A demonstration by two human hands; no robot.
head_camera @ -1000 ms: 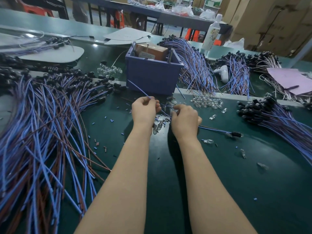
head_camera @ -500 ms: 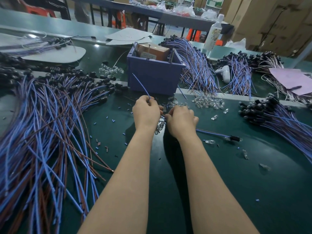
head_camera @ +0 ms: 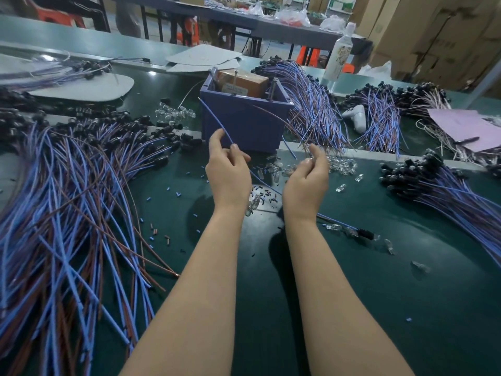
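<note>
On the green table, my left hand (head_camera: 229, 172) pinches a thin blue wire (head_camera: 214, 118) between thumb and fingers; the wire's free end sticks up in front of the purple box. My right hand (head_camera: 306, 180) pinches a thin brown wire (head_camera: 279, 118) at its fingertips, and that wire arcs up to the left. Both hands are lifted off the table, about a hand's width apart. The blue wire runs on under my right wrist to a black cap (head_camera: 366, 235) lying on the table.
A purple box (head_camera: 244, 126) with a cardboard carton stands just behind my hands. Clear LEDs (head_camera: 343, 165) and small sleeve bits are scattered nearby. Large blue-brown wire bundles lie left (head_camera: 67, 199), right (head_camera: 447, 191) and behind the box (head_camera: 311, 109). A bottle (head_camera: 339, 52) stands far back.
My hands were close together, low over the table, working at one spot. They have risen and moved apart, the left drawing the blue wire and the right the brown one.
</note>
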